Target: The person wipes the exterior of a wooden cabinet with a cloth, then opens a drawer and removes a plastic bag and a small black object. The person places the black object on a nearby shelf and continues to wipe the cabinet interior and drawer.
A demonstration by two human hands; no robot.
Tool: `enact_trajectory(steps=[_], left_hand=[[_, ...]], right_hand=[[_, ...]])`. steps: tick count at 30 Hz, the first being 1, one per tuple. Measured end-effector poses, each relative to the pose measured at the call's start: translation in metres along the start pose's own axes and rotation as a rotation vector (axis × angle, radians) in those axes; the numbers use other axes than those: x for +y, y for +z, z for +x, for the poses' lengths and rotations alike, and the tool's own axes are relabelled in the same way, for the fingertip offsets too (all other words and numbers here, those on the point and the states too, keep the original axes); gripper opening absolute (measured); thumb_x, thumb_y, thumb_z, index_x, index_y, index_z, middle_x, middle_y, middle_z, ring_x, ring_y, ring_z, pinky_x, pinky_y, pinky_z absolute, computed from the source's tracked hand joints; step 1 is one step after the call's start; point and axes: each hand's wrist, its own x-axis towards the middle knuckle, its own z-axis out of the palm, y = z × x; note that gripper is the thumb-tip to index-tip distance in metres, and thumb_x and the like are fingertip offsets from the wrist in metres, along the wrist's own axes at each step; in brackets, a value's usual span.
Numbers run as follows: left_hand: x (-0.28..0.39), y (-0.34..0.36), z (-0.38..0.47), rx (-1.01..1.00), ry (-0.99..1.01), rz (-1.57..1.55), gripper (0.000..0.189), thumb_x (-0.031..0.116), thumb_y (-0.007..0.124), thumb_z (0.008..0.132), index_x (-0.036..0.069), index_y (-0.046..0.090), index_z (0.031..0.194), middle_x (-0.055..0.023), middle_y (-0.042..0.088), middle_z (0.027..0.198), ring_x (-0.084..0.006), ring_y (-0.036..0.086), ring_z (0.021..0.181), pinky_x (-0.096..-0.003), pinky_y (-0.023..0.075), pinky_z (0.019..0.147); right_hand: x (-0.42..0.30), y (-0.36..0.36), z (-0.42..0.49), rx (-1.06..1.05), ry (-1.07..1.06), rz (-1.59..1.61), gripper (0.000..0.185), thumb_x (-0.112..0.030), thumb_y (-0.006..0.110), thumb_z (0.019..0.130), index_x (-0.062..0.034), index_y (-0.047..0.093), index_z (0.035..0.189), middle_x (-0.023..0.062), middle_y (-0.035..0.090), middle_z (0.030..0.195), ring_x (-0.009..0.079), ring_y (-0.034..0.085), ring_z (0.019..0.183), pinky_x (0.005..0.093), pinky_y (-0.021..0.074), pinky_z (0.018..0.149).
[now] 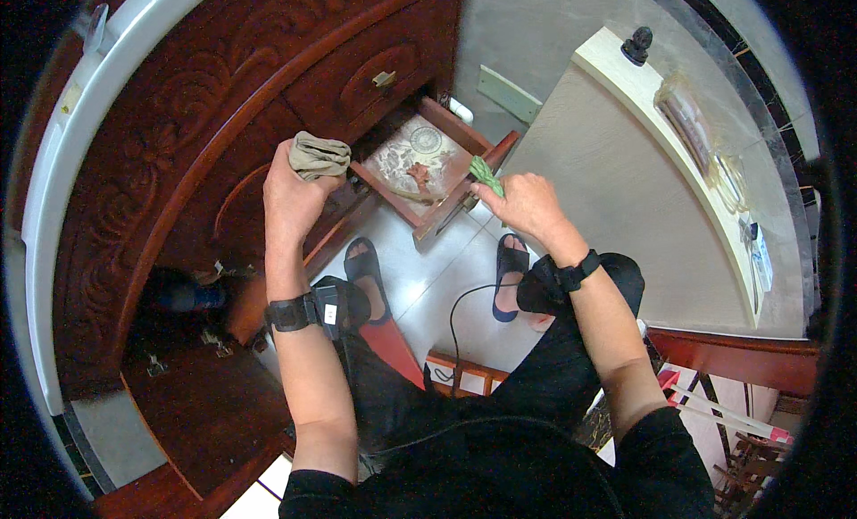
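Note:
Bunched in my left hand (294, 194) is a folded grey-beige cloth (319, 155), held up just left of a pulled-out wooden drawer (387, 196). My right hand (529, 201) grips a twisted bundle of green cord or cloth (486, 174) over the drawer's front right corner. On the drawer's bottom lie pale dust and scraps, with a small reddish-brown clump (420, 174) near the middle. A round dark-patterned mark or disc (425, 140) shows toward the back. Along the drawer's front inner side runs a thin brownish strip (410, 195).
A carved dark-red wooden cabinet (201, 111) stands to the left, with an opened compartment (201, 298) below. To the right, a pale curved ledge (676, 137) bears a small dark figurine (637, 46) and plastic-wrapped items (689, 121). A white pipe (460, 110) sticks out behind the drawer.

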Motion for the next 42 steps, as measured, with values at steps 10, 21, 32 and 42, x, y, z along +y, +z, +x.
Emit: enact_trajectory(steps=[10, 21, 32, 42], left_hand=[[-0.004, -0.004, 0.000, 0.004, 0.027, -0.049, 0.055, 0.004, 0.083, 0.069, 0.001, 0.062, 0.120, -0.0125, 0.075, 0.111, -0.0232, 0.072, 0.104, -0.0343, 0.0534, 0.095], [-0.010, -0.009, 0.003, 0.009, 0.034, -0.033, 0.058, 0.003, 0.083, 0.069, 0.001, 0.061, 0.123, -0.0131, 0.075, 0.113, -0.0235, 0.072, 0.106, -0.0343, 0.0525, 0.096], [-0.011, -0.006, 0.003, 0.002, 0.000, -0.051, 0.059, 0.002, 0.083, 0.069, 0.001, 0.061, 0.124, -0.0127, 0.075, 0.112, -0.0223, 0.071, 0.106, -0.0340, 0.0527, 0.096], [-0.010, -0.006, 0.001, 0.008, 0.027, -0.013, 0.055, 0.001, 0.083, 0.070, 0.000, 0.062, 0.120, -0.0105, 0.074, 0.111, -0.0195, 0.070, 0.102, -0.0327, 0.0529, 0.094]], right_hand=[[-0.006, 0.032, 0.006, 0.367, -0.268, 0.172, 0.027, -0.016, 0.071, 0.081, -0.0066, 0.072, 0.106, 0.0214, 0.073, 0.090, 0.0403, 0.072, 0.082, 0.0494, 0.0591, 0.074], [-0.009, 0.026, 0.006, 0.302, -0.190, 0.053, 0.022, -0.019, 0.071, 0.080, -0.0122, 0.078, 0.100, 0.0220, 0.070, 0.074, 0.0408, 0.071, 0.069, 0.0503, 0.0595, 0.068], [0.006, 0.032, 0.000, 0.303, -0.161, 0.086, 0.031, -0.007, 0.063, 0.079, -0.0087, 0.075, 0.108, 0.0183, 0.075, 0.095, 0.0411, 0.073, 0.083, 0.0503, 0.0592, 0.076], [-0.002, 0.074, 0.034, 0.108, 0.424, 1.076, 0.057, -0.055, 0.075, 0.088, 0.0005, 0.068, 0.100, 0.0156, 0.071, 0.081, 0.0231, 0.068, 0.061, 0.0378, 0.0551, 0.051]])
